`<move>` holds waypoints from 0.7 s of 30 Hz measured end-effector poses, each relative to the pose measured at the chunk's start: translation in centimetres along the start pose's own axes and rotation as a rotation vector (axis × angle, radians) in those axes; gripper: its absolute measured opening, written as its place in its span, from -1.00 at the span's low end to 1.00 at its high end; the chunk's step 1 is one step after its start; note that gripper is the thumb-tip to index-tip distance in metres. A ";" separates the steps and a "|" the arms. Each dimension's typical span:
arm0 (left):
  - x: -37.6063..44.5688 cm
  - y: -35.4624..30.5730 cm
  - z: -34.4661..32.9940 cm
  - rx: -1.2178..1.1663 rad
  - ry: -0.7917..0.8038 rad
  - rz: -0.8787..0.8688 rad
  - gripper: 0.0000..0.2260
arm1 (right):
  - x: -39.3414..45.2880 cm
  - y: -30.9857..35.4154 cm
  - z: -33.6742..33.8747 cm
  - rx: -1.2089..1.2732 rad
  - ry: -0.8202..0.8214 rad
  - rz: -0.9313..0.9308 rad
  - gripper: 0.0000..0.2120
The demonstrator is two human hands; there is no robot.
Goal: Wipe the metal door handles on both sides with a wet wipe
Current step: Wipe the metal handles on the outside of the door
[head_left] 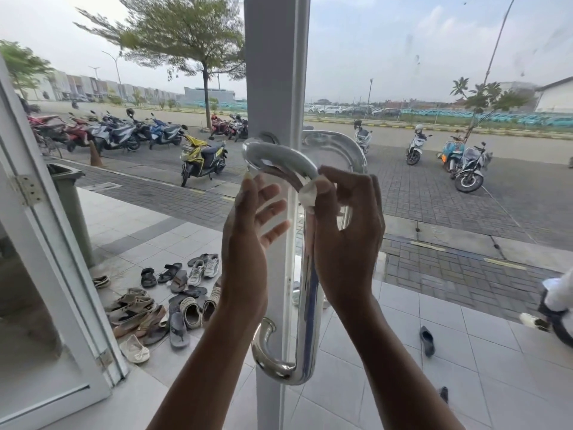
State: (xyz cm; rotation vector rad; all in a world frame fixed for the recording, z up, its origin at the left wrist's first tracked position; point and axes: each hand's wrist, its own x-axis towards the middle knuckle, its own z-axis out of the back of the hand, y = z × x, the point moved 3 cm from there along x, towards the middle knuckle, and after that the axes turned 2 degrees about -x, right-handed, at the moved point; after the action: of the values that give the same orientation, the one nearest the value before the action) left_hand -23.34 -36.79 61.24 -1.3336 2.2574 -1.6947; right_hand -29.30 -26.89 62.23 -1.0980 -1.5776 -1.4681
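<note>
**Wipe pinched at the top bend of the near handle**

The right hand [344, 231] holds a crumpled white wet wipe [308, 193] against the near door handle [305, 305], just where the polished tube curves over from its upper mount into the long vertical run. The thumb and fingers [328, 189] curl round the wipe and the tube together, pinching the cloth to the metal; that wrap-around grip looks chosen so the wipe covers the full girth of the bar rather than only its front face.

The left hand [254, 225] hovers beside the handle with its fingers spread and relaxed, holding nothing. It appears to be just clear of the metal, though whether a fingertip touches the upper curve cannot be told. Its likely purpose is to steady the door [273, 72], whose white frame carries the handle.

A second, matching handle [344, 150] is seen through the glass pane [434, 88] on the outer side, with no hand on it. Judging by the wipe's position at the top, most of the near handle's length lies below it, and the outer handle is not being wiped at this moment.

Outside, shoes [173, 299] lie scattered on the tiled floor [403, 352].
</note>
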 end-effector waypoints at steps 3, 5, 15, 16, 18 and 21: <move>-0.1 0.3 0.0 -0.008 -0.007 0.018 -0.60 | -1.4 -0.3 0.4 -0.015 -0.029 -0.038 -0.85; -0.2 0.4 -0.3 -0.026 -0.010 0.030 -0.61 | -1.0 -0.1 0.2 0.002 -0.011 -0.032 -0.82; -0.5 0.4 -0.5 -0.051 -0.006 0.039 -0.64 | -1.5 0.2 0.6 0.086 -0.083 0.079 -0.86; -0.5 0.4 -0.3 -0.046 -0.012 0.034 -0.64 | -1.9 0.2 0.8 0.092 -0.095 0.081 -0.86; -0.3 0.3 -0.2 -0.041 -0.024 0.023 -0.64 | -1.4 0.1 0.8 0.120 -0.085 0.095 -0.86; -0.2 0.3 -0.4 -0.041 -0.043 0.020 -0.64 | 0.5 0.3 -0.1 0.160 -0.007 0.136 -0.85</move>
State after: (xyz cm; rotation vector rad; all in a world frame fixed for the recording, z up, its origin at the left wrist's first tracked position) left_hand -23.63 -36.35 61.08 -1.3368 2.2864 -1.6058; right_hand -29.24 -26.90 62.76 -1.0954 -1.5639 -1.2278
